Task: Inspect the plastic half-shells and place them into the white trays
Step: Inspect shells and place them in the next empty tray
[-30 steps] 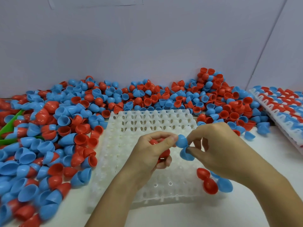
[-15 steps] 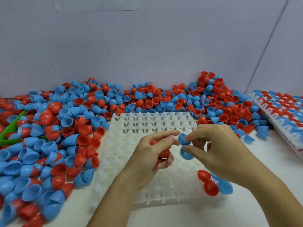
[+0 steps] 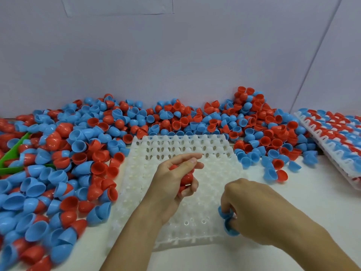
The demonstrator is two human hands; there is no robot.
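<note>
At the left of the frame a heap of red and blue half-shells [image 3: 58, 173] lies on the surface. In the centre your left hand [image 3: 173, 180] grips red half-shells [image 3: 186, 178] above the white tray [image 3: 175, 145]. Your right hand [image 3: 252, 208] pinches blue half-shells [image 3: 227, 222] at the tray's lower right corner. A filled tray [image 3: 336, 137] rests at the right edge.

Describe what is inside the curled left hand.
The left hand holds red half-shells, showing between its fingers over the white tray. The palm and fingers cover most of them, so their count is unclear.
</note>
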